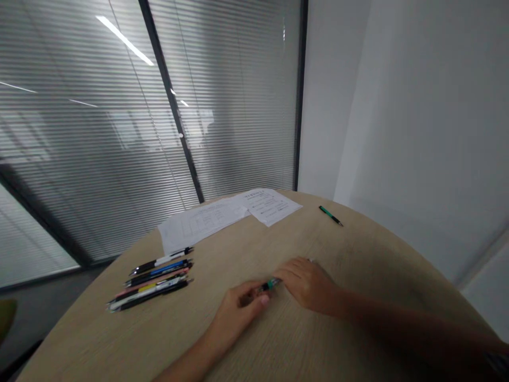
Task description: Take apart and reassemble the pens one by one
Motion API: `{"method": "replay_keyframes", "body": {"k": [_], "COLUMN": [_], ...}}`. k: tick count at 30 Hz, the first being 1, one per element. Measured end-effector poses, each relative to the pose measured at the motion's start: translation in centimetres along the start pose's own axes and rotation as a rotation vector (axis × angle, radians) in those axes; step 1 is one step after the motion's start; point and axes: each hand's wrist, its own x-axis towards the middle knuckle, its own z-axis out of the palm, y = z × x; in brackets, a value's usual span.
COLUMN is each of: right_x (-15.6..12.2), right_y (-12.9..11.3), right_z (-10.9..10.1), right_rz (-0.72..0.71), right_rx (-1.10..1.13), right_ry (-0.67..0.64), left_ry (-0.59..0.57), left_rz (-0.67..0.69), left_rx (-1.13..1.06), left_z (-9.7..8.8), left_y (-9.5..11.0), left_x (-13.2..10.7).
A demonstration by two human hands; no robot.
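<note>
A green and black pen (pixel 271 284) is between my two hands, low over the table or resting on it; I cannot tell which. My left hand (pixel 238 310) pinches its dark end between thumb and fingers. The fingers of my right hand (pixel 305 282) are bent over the other end, hiding that part. A small pale tip pokes out beyond the right hand's knuckles, too blurred to identify. Farther off, a second green and black pen (pixel 331 216) lies alone on the right side of the table.
Several pens (pixel 155 286) lie side by side on the round wooden table (pixel 222 254) at the left. Printed paper sheets (pixel 274 208) are spread along the far edge. Behind stand a glass partition with blinds (pixel 238 106) and a white wall (pixel 417 132).
</note>
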Motion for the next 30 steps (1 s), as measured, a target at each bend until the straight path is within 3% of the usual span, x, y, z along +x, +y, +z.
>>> {"method": "replay_keyframes", "body": {"k": [4,7,11,14,17,22,30], "right_x": [0.4,1.0,1.9,2.0,2.0,1.8,1.3], "right_y": [1.9,3.5,5.4,6.3,6.7,6.9,7.9], "right_z": [-0.7,-1.5,-2.8,-3.5,-3.8,-3.7,-4.0], "right_rz": [0.457,0.727,0.824,0.794,0.826,0.957,0.865], "right_rx": [0.332,0.837,1.616,1.946,2.058,2.067,2.179], "right_ry": [0.052,0.116,0.051,-0.031,-0.032,0.141,0.149], "left_ry": [0.030,0.017,-0.077,-0.101,-0.094,-0.091,-0.078], "left_rz": [0.151,0.232,0.204,0.179,0.184,0.198,0.229], "left_rx": [0.444,0.713,0.885,0.929,0.937,0.934,0.941], "left_z": [-2.1,-2.5,-2.0,-1.9,-1.9,-1.9,-1.9], "left_y": [-1.1,-2.4,-3.7,-4.0,-4.2,-4.2,-4.5], "left_x": [0.5,0.8,0.9,0.9,1.0,1.0,1.0]}}
